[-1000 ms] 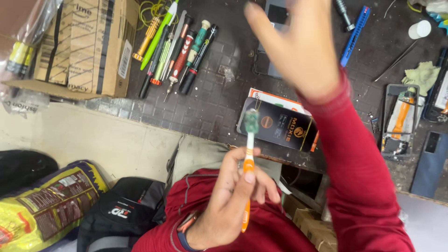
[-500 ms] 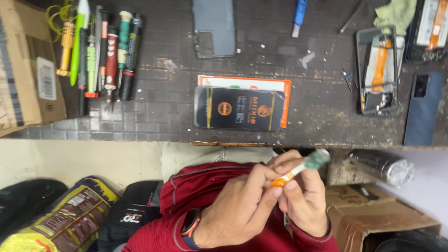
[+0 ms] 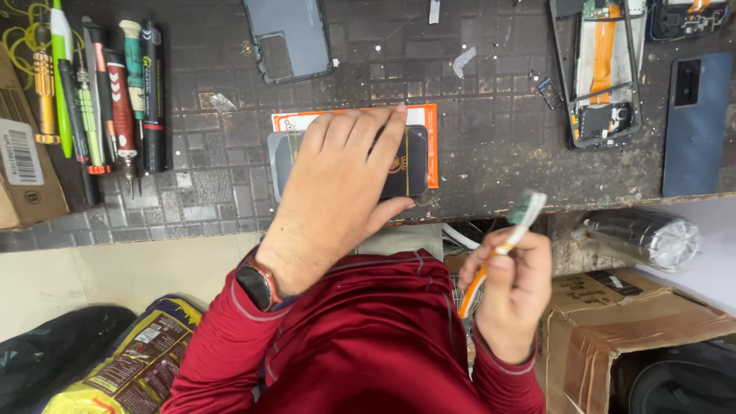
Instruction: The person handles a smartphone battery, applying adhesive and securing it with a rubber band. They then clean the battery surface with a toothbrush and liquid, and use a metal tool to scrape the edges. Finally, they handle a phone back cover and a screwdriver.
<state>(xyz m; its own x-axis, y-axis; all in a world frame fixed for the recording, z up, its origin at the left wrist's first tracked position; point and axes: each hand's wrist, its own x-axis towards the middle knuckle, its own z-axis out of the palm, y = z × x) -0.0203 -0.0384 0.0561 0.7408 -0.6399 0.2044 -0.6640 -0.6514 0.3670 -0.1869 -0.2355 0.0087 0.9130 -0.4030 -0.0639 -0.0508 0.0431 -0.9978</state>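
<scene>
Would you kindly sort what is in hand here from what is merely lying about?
In hand:
left hand on flat black box
right hand holding orange-and-white toothbrush

Lying about:
row of screwdrivers
grey phone cover
opened phone frame
blue phone back

A dark workbench [image 3: 491, 146] with a worn, square-patterned mat fills the upper part of the view. Its front edge runs across the middle. Below it is a pale floor [image 3: 115, 268]. At the left edge stands a cardboard box [image 3: 23, 169] on the bench. On the floor lie a black bag [image 3: 54, 353] and a yellow sack [image 3: 123, 368] at the left, and an open carton [image 3: 636, 322] at the right. The light is even and soft.
</scene>
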